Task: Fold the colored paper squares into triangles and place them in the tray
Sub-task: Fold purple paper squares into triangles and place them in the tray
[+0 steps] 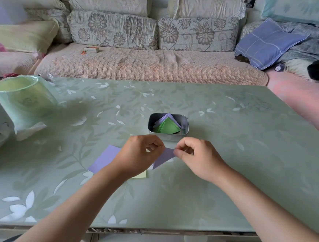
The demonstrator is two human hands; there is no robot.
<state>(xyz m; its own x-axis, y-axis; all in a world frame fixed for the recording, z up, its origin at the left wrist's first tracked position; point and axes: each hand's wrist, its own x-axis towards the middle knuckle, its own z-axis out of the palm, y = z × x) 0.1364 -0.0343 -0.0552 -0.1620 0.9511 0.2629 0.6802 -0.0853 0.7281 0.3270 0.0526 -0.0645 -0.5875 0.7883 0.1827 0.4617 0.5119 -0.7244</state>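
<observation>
Both hands pinched a purple paper [163, 157]: left hand [139, 155] and right hand [195, 158] at opposite corners, keeping the triangle aligned near the tray [185, 121].

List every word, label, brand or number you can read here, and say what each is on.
No text can be read.
The small box on the sofa: orange-and-white face, any print too small and blurred to read.
The purple paper, the tray and the table: no lettering visible.
</observation>
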